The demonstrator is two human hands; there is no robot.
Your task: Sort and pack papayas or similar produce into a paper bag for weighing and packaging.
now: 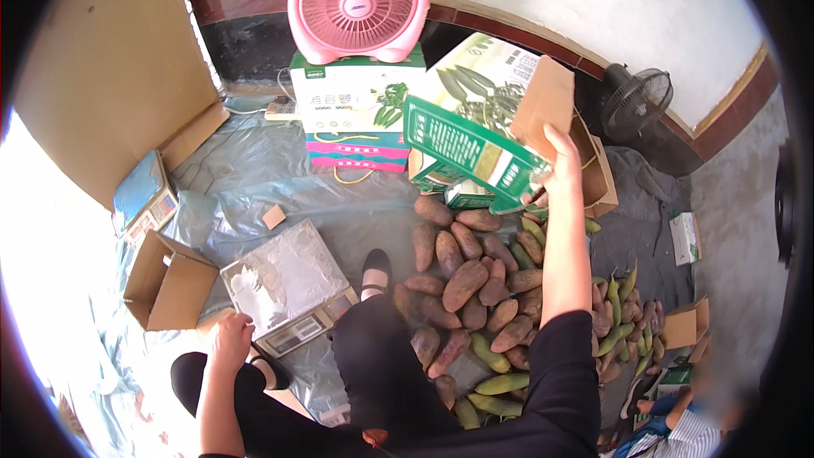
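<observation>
Green-and-white printed cardboard box [475, 148] tilted, raised above heap of brown oblong fruits [475, 288], gripped at its flap end by right hand [561, 157]. Left hand [231, 337] loosely curled, empty, just beside foil-topped weighing scale [284, 284]. Open brown carton [170, 282] beyond left hand.

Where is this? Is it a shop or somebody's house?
It looks like a small fruit-packing spot on a floor, perhaps at a home or farm. A heap of brown and green fruit lies on plastic sheeting, a weighing scale sits beside it, and the right hand holds a green printed carton.
</observation>
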